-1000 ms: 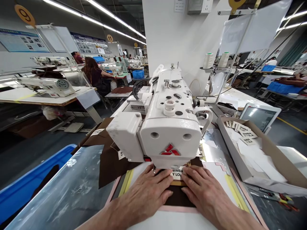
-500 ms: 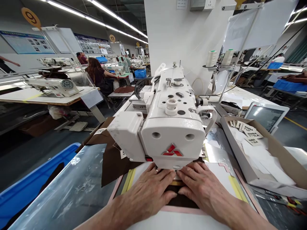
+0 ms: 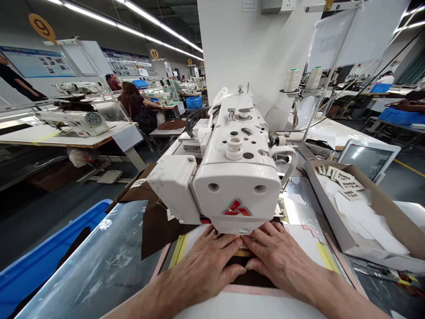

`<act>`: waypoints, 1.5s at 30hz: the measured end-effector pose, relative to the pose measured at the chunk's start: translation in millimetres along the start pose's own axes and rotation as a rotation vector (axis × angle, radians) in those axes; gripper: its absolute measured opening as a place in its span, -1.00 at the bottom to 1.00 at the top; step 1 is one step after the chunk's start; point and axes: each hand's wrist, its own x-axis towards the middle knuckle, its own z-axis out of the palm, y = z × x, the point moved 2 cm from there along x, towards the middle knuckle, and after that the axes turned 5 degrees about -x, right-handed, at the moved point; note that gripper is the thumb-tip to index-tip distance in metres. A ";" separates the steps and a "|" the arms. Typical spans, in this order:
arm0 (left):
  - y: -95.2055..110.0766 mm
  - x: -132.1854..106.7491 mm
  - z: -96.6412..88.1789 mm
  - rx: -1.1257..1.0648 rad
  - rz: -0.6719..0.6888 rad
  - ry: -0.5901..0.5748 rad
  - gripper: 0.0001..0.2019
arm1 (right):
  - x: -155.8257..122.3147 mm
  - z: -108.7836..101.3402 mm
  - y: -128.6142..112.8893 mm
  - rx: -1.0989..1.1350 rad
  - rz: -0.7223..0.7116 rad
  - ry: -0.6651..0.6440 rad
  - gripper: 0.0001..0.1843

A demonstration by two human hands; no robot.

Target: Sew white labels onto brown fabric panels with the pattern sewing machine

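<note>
A white sewing machine point(image 3: 237, 181) with a red emblem fills the middle of the view. Under its head my left hand point(image 3: 215, 257) lies flat, fingers stretched forward, pressing on dark brown fabric point(image 3: 251, 279). My right hand point(image 3: 275, 250) rests on the same piece from the other side, fingers also extended. The index fingers and thumbs of both hands nearly meet, leaving a small gap of fabric between them. The machine head hides the needle and some fingertips. More brown fabric point(image 3: 157, 230) with white labels lies left of the machine.
To the right stands a cardboard box point(image 3: 368, 217) of printed labels and white paper, with a tablet-like screen point(image 3: 365, 159) behind it. Tools point(image 3: 385, 272) lie below the box. A blue bin point(image 3: 43, 266) is at lower left. Thread cones point(image 3: 292, 80) stand behind; people work farther off.
My right hand has edged slightly left, closer to my left hand, which stays nearly in place. The view has shifted a little, and a standing person shows more at far left.
</note>
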 end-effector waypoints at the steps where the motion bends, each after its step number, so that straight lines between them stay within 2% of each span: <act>1: -1.5 -1.6 0.2 0.009 0.015 0.004 -0.56 | 0.8 -0.5 -0.3 -0.005 0.011 -0.009 -0.65; 5: -11.2 -8.9 0.9 0.104 0.063 0.035 -0.45 | 1.5 0.3 -1.0 -0.032 0.014 -0.010 -0.59; 10: -16.0 -11.2 -0.9 0.116 0.041 0.155 -0.61 | 1.6 -0.3 -1.4 -0.043 0.018 0.005 -0.57; 17: -10.5 -1.4 -3.6 0.066 -0.051 -0.003 -0.51 | 3.4 -4.4 -2.5 -0.039 0.016 -0.023 -0.54; 21: -13.1 1.3 -2.9 0.035 -0.094 -0.014 -0.63 | 2.5 -1.3 -1.7 -0.021 0.029 0.001 -0.52; 25: -12.0 3.3 -4.6 0.023 -0.117 -0.014 -0.64 | 2.9 2.7 0.5 -0.004 0.067 0.003 -0.42; 30: -7.2 5.2 -8.9 0.038 -0.117 -0.035 -0.68 | 8.0 1.6 2.4 0.021 0.083 0.008 -0.53; 37: -10.4 3.4 -7.0 0.020 -0.077 -0.007 -0.58 | 10.5 -3.4 0.7 -0.009 0.100 -0.011 -0.53; 42: -18.1 -3.4 -5.9 0.065 -0.042 0.005 -0.33 | 9.3 -2.0 1.4 -0.052 0.078 0.017 -0.48; 45: -20.2 -5.9 -6.4 0.086 -0.027 0.014 -0.28 | 11.3 -2.3 1.5 -0.070 0.075 0.014 -0.47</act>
